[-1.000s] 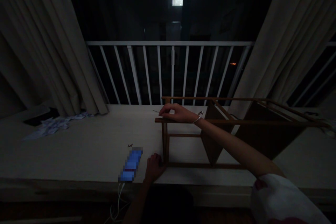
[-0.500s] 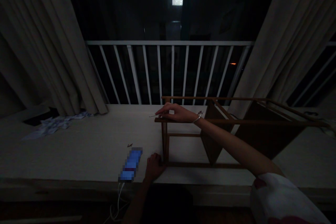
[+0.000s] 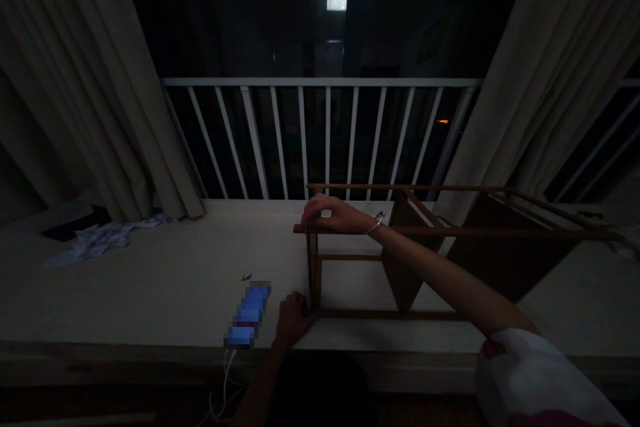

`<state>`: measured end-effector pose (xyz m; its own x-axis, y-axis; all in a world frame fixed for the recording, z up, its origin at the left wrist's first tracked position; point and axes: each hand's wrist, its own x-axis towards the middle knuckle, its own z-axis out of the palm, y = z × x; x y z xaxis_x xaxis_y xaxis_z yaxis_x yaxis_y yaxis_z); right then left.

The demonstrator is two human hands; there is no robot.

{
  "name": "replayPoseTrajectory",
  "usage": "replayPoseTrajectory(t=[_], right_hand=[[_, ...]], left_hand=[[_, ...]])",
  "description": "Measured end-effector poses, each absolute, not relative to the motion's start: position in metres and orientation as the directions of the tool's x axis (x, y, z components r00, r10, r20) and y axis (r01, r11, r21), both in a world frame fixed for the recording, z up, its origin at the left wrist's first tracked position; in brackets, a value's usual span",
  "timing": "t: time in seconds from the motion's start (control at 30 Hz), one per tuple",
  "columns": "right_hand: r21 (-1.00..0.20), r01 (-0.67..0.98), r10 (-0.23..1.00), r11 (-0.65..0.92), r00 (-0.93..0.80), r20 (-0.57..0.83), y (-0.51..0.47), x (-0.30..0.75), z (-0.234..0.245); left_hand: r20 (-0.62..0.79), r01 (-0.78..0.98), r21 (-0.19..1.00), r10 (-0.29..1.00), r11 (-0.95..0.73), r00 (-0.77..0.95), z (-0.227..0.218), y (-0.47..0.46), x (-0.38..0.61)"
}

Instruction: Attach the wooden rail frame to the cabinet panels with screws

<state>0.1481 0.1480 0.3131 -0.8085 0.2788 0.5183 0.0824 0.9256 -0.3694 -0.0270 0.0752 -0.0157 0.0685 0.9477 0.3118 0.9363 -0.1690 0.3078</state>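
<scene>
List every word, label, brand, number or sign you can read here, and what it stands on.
No text can be read.
Phone: screen pixelated, nothing legible.
Pale sheets: too dark and blurred to tell whether anything is printed.
Orange light behind the railing: too small to tell whether it is a sign.
Wooden frame: no marking visible.

Forming an open brown wooden rack [image 3: 470, 233], lying on its side.
Stretching from centre frame toward the right edge, running in long thin rails [image 3: 525, 233], carrying dark panels [image 3: 500, 257] crosswise, showing an open bay at left.
</scene>
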Motion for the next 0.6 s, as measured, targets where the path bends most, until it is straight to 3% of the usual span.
replayPoseTrajectory(t=[0.6], right_hand=[[-0.521, 0.168, 0.422, 0.837, -0.805, 0.417, 0.1402, 0.1480, 0.3160]], left_hand=[[0.336, 0.942, 0.285, 0.939, -0.175, 0.073, -0.0174, 0.0763, -0.0276]])
